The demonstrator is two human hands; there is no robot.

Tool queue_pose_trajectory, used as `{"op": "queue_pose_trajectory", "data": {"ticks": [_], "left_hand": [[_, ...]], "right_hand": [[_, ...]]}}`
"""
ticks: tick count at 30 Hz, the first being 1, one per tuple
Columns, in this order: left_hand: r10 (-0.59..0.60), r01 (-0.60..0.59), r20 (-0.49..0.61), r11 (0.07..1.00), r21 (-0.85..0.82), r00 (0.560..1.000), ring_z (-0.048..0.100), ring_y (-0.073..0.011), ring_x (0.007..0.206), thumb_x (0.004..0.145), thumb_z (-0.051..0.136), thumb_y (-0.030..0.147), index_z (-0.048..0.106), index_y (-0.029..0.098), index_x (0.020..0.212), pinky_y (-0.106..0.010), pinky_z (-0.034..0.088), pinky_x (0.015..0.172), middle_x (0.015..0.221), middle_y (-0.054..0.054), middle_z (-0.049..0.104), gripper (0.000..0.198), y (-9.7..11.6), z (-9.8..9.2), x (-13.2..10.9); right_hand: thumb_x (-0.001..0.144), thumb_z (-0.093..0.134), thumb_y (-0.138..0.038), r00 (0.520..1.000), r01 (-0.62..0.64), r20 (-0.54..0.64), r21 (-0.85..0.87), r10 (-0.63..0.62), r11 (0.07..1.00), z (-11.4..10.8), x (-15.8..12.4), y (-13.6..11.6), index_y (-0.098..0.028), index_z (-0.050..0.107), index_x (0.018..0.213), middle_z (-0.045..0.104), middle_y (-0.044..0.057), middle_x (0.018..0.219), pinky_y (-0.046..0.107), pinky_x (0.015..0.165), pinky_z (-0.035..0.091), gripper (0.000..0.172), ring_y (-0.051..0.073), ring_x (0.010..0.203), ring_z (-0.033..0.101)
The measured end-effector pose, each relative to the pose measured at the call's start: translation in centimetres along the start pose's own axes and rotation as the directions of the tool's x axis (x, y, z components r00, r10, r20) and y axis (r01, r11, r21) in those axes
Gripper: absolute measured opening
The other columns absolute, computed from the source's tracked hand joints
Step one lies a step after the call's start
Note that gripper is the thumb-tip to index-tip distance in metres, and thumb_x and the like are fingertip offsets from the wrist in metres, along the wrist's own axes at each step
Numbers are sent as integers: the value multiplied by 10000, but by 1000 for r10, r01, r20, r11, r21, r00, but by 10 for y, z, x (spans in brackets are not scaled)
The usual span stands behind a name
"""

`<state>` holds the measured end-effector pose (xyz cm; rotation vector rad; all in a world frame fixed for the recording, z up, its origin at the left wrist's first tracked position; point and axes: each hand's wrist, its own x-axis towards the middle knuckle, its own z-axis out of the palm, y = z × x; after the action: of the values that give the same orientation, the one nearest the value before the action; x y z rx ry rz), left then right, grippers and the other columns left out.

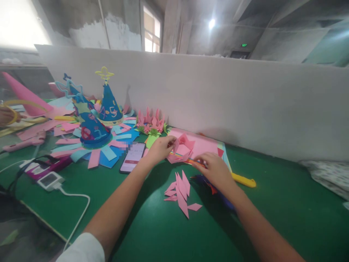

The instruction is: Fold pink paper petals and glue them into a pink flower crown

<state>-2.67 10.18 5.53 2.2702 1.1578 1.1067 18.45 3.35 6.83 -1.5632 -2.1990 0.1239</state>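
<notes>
Where the hands are: I see both over the green table (272,211), close together at the near edge of a paper stack (207,145) with a pink sheet on top.
Left hand (160,147): fingers closed in a narrow pinch on the left side of the folded pink piece (182,148).
Right hand (215,171): knuckles face me and the fingertips curl down at the piece's lower right edge; I cannot tell whether they grip it or only press on it.
Folded pink piece: it rests on the stack, petals up, between the two hands.
Near the hands: pink scraps (180,191) lie just in front; a yellow-handled tool (244,180) lies right of the wrist; a phone (132,157) lies left of the forearm.
Further left: blue cone hats (92,127) on paper strips, pink paper flowers (149,122), and another person's hand (7,115) at the edge.
Risk, paper: in my judgement a one-sided pull could tear a petal or spring a fold open, since the sheet is thin.
Risk, clutter: a sliding right wrist could knock the tool, and a forearm sweep could scatter the scraps or nudge the phone.
</notes>
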Motion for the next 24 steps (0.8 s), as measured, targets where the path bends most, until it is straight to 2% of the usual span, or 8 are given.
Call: {"op": "queue_pose_trajectory", "data": {"ticks": [3, 5, 9, 12, 16, 21, 24], "left_hand": [[3, -3, 56, 1000, 2, 998, 563, -115, 662, 720, 453, 68, 604, 170, 816, -203, 408, 637, 729, 3, 645, 206, 2, 0, -2], [0, -2, 78, 1000, 27, 997, 554, -114, 642, 728, 455, 77, 604, 171, 823, -199, 396, 613, 706, 6, 634, 201, 2, 1, -2], [19, -25, 83, 997, 68, 996, 550, -119, 644, 753, 487, 112, 616, 169, 850, -203, 377, 592, 724, -2, 633, 172, 1, 3, -2], [24, -30, 91, 997, 65, 996, 548, -122, 643, 767, 481, 116, 621, 162, 826, -206, 374, 592, 717, -7, 636, 159, 2, 1, -1], [17, -26, 107, 996, 85, 994, 541, -116, 624, 751, 461, 81, 624, 162, 790, -205, 368, 588, 700, 1, 638, 185, 2, -2, -1], [5, -15, 122, 997, 78, 993, 557, -119, 645, 744, 477, 95, 617, 165, 800, -207, 384, 601, 716, 0, 639, 166, 3, -4, -2], [-2, -6, 85, 996, 92, 996, 563, -128, 677, 740, 509, 109, 609, 166, 825, -218, 404, 624, 774, -17, 638, 143, 7, -9, -3]], "right_hand": [[765, 608, -339, 999, 38, -35, 59, -36, 998, 20, 28, -7, -206, 647, 914, 642, 38, 758, 308, 681, 388, 203, 200, 744, 559], [758, 617, -365, 1000, 17, -11, 140, -16, 990, 28, 40, -9, -199, 643, 950, 652, 32, 772, 292, 653, 396, 256, 181, 703, 565], [801, 550, -443, 999, -36, 34, 277, 28, 960, 30, 52, -16, -191, 651, 987, 683, 44, 865, 263, 597, 403, 329, 154, 668, 580], [816, 531, -431, 998, -55, 55, 321, 39, 945, 26, 55, -21, -200, 681, 927, 702, 32, 857, 253, 590, 402, 297, 158, 695, 598], [809, 548, -401, 998, -63, 49, 345, 49, 937, 25, 58, -25, -189, 708, 889, 716, 31, 821, 244, 600, 402, 278, 166, 715, 620], [812, 526, -405, 998, -55, 32, 267, 48, 962, 27, 59, -27, -194, 731, 809, 700, 16, 688, 235, 529, 343, 295, 147, 603, 589], [811, 516, -378, 999, -53, 2, 245, 54, 968, 28, 59, -27, -205, 735, 774, 692, 5, 666, 234, 528, 330, 281, 137, 584, 572]]}}
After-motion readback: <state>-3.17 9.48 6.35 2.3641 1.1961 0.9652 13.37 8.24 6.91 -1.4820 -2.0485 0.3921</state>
